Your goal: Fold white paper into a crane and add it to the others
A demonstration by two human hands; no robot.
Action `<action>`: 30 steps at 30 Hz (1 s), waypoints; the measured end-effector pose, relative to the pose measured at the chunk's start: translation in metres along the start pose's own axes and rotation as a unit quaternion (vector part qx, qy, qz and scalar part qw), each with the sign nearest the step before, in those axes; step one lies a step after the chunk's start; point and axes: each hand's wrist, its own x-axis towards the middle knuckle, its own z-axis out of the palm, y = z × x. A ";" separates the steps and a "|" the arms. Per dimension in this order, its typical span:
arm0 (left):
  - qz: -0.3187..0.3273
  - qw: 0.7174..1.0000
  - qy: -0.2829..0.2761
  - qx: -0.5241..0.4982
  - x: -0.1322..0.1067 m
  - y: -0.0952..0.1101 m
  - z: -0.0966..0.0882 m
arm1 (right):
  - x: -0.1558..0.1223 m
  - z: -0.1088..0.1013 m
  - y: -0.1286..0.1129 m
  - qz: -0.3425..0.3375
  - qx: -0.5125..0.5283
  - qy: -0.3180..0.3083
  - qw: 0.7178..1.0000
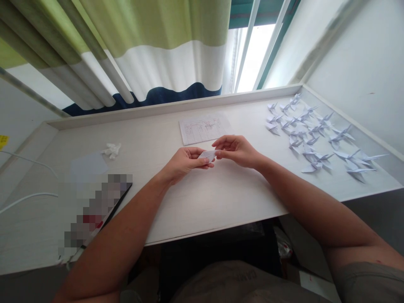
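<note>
Paper [204, 155], white and creased into a flat, angular, pointed shape, is pinched between both hands [182, 163].

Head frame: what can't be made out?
All in the head view:
Pixelated item, left: masked by mosaic blocks.
Folded paper, underside: hidden by paper itself and left hand.
Printed sheet, text: too small.
Paper cranes, exact count: they overlap.
White cables, outer ends: cut off by left edge.

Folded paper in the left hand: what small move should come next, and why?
Probably crease the right end of the folded paper with the right hand: the left hand grips it, the right is at that end, and it lacks the spread wings of the paper cranes.
</note>
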 end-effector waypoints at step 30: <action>-0.019 0.999 0.031 -0.028 0.002 -0.004 0.008 | 0.003 -0.005 -0.007 0.051 -0.060 -0.053 0.995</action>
